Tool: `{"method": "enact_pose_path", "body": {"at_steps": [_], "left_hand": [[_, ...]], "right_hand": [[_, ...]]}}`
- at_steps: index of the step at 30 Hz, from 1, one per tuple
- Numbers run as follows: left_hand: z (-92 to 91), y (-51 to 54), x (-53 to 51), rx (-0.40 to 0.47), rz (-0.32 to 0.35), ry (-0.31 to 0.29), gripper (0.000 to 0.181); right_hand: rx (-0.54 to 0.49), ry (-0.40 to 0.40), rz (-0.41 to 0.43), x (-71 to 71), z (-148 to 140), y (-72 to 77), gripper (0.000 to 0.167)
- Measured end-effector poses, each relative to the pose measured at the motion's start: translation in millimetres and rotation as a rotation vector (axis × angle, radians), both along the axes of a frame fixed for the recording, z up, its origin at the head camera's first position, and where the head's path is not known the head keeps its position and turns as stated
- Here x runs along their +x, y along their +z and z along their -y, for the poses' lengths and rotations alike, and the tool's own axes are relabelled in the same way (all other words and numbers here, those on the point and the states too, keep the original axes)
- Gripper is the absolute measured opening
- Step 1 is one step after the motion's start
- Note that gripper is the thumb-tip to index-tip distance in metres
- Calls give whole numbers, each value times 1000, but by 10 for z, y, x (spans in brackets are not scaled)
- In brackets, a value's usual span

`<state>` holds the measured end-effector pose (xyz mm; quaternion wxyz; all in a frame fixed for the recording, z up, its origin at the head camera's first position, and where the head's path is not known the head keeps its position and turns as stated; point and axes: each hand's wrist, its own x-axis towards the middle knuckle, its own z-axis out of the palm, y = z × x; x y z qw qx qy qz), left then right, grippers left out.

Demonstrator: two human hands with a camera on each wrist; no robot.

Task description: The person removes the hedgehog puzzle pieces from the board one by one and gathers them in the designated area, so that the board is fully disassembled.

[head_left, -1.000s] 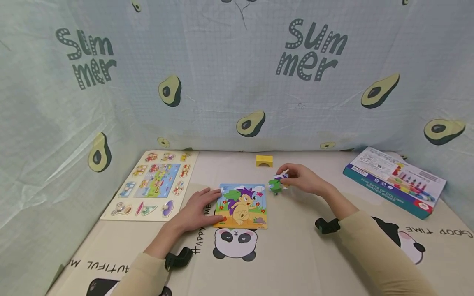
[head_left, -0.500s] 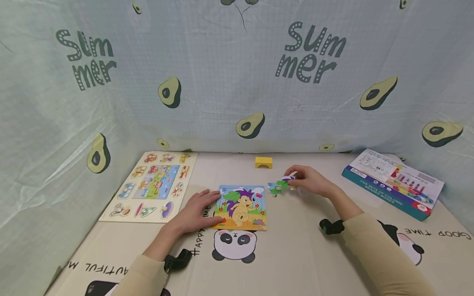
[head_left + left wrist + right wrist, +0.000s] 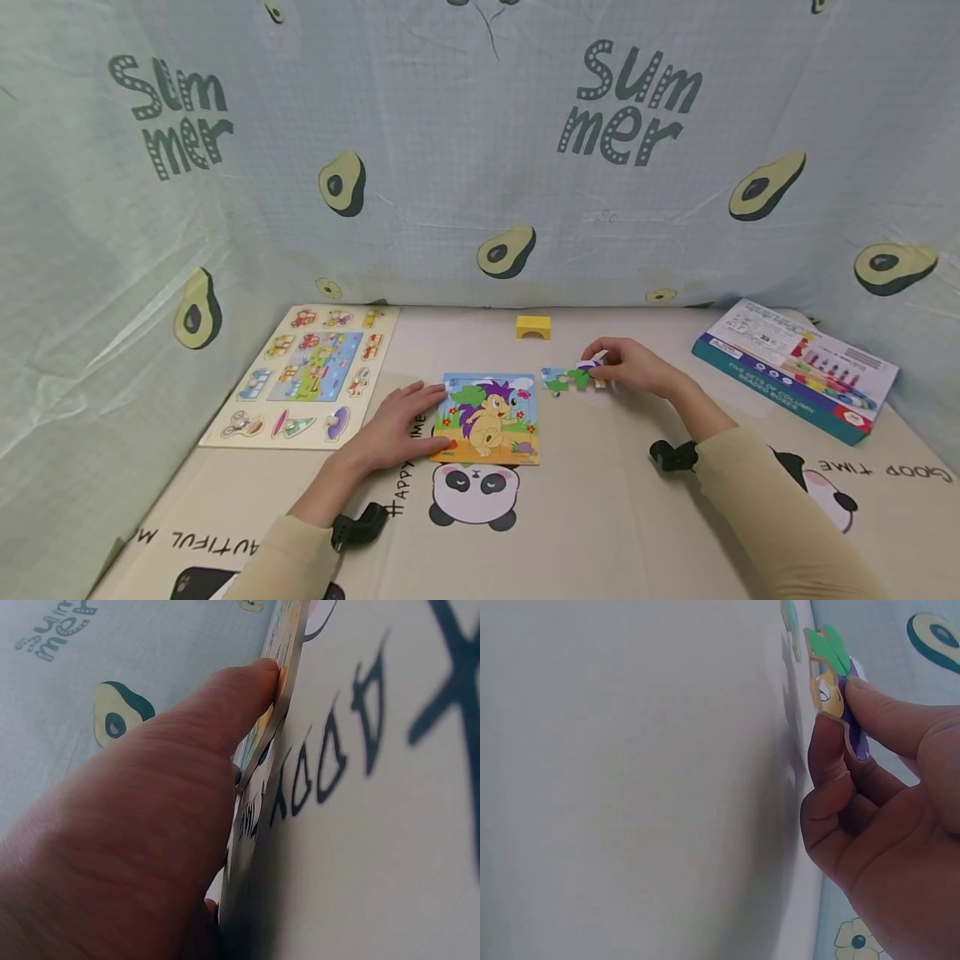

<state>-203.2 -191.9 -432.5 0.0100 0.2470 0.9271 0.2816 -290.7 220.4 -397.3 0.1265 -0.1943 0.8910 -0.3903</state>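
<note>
In the head view a square hedgehog picture board [image 3: 491, 417] lies near the middle of the table. My left hand [image 3: 393, 427] rests at its left edge, thumb and fingertips on the border; the left wrist view shows the thumb [image 3: 255, 682] touching the board's edge. My right hand [image 3: 630, 367], to the right of the board, pinches a puzzle piece [image 3: 583, 375] with purple, green and yellow print. The right wrist view shows this piece [image 3: 829, 694] between the thumb and fingers of the right hand [image 3: 900, 825]. Left of it lies a blue and green piece [image 3: 555, 381].
A yellow arch block [image 3: 533, 327] stands behind the pieces. On the left lies a knob puzzle board [image 3: 300, 375] with vehicle pictures. A flat teal-sided box [image 3: 795, 367] lies at the back right. A patterned curtain [image 3: 420, 167] closes off the back.
My right hand has moved to the right with its piece, away from the hedgehog board, uncovering the blue and green piece. The left hand has stayed on the board.
</note>
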Motion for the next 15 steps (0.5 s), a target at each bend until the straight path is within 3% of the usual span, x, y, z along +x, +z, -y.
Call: {"method": "enact_pose_path", "body": {"at_steps": [5,15], "left_hand": [[-2,-1,1,-6,16,6,78],[-8,15,-1,-2,13,3,77]], "right_hand": [[21,-6,15,2,6,-23,20],[121,-22,-40,-24,46,-61,25]]}}
